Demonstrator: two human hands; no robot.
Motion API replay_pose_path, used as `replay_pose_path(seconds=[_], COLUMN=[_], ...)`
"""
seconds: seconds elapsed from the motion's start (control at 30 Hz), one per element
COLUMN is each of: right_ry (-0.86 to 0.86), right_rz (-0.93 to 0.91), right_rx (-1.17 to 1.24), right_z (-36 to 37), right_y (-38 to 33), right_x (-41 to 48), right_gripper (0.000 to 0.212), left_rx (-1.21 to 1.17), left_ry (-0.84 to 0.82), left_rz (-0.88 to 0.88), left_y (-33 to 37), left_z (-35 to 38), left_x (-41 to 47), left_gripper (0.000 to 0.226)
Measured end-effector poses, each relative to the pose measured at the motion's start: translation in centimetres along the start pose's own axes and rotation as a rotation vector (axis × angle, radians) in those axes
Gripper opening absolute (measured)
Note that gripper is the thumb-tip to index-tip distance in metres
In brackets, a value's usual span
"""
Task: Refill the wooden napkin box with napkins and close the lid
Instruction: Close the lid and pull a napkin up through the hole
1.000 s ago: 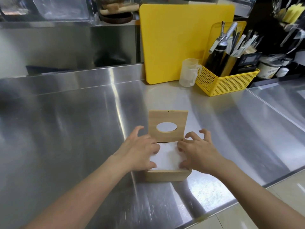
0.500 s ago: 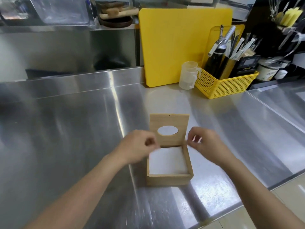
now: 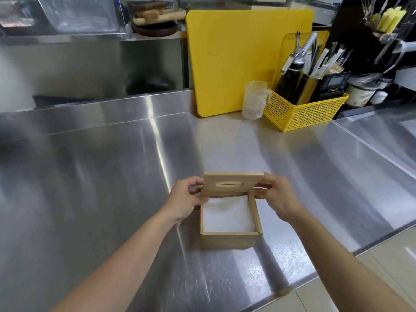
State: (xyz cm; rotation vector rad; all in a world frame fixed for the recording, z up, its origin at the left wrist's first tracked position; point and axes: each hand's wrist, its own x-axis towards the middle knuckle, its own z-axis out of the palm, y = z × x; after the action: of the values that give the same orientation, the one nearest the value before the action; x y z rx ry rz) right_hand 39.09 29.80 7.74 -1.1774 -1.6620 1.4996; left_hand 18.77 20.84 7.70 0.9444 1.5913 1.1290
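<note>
Left hand (image 3: pixel 188 200): pinching the left edge of the hinged wooden lid with an oval slot (image 3: pixel 233 185).
Right hand (image 3: pixel 275 195): gripping the lid's right edge.
Lid: tilted forward, half shut.
Square wooden napkin box (image 3: pixel 229 240): on the steel counter (image 3: pixel 101 176), white napkins (image 3: pixel 227 216) inside.

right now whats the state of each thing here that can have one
wooden napkin box: open, filled with white napkins
lid: partly lowered, not yet shut
left hand: gripping the lid's left edge
right hand: gripping the lid's right edge
measuring cup: upright, looks empty
yellow basket: upright, packed with utensils
yellow cutting board: propped upright against the wall
</note>
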Motion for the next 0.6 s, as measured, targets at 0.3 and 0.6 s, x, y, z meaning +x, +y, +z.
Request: replay_pose_path(seconds=[0.3, 0.6], right_ry=[-0.295, -0.24], right_rz=[0.352, 0.003], right_rx=[0.299, -0.232], right_z=[-0.2, 0.5], right_y=[-0.9, 1.7], right_x=[-2.1, -5.7], right_gripper=[0.054, 0.07], left_rx=[-0.299, 0.241], left_ry=[-0.357, -0.451], left_rz=[-0.248, 0.105], left_y=[1.7, -3.4], left_z=[0.1, -0.7], left_x=[-2.0, -2.6], left_gripper=[0.05, 0.099])
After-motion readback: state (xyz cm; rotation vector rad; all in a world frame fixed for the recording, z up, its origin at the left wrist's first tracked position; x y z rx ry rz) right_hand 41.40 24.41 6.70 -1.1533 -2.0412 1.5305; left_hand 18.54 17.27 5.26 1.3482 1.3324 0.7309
